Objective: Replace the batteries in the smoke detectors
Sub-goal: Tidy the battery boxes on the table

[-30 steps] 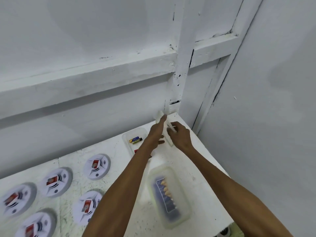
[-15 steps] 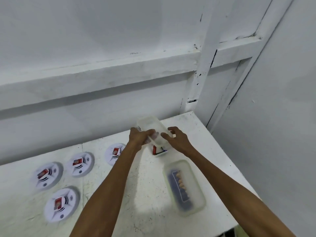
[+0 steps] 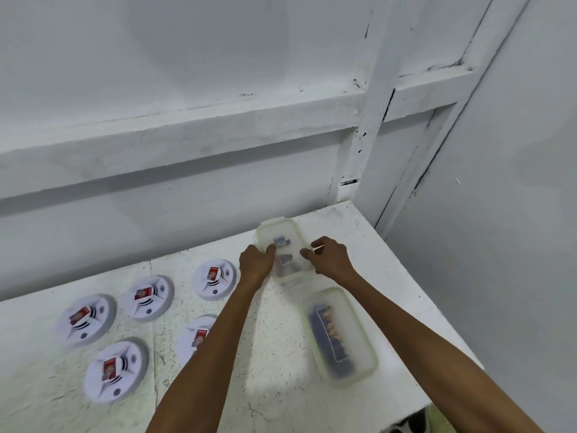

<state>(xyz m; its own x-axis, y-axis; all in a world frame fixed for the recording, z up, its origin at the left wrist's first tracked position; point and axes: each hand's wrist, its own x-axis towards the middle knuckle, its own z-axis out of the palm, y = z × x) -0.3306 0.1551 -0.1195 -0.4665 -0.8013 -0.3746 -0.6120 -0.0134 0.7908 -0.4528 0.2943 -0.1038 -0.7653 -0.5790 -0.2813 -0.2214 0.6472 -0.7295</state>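
A small translucent plastic container (image 3: 282, 234) with its lid on top stands near the back of the white table (image 3: 281, 385); a few batteries show dimly through it. My left hand (image 3: 256, 264) grips its left edge, thumb on the lid. My right hand (image 3: 331, 257) holds the right edge with curled fingers. A second, longer lidded container (image 3: 359, 310) with a row of batteries inside lies just in front, to the right. Several white round smoke detectors, such as the nearest one (image 3: 115, 370), lie face down on the left with red batteries showing in their backs.
White walls close the table in at the back and right, meeting at a corner post (image 3: 368, 135). My left forearm partly covers one detector (image 3: 195, 335). The table's front right edge (image 3: 449, 392) drops off near my right arm.
The lid that my hands held up at the back corner has come down onto the small container, which was open with batteries plainly visible. Both hands now sit at its edges.
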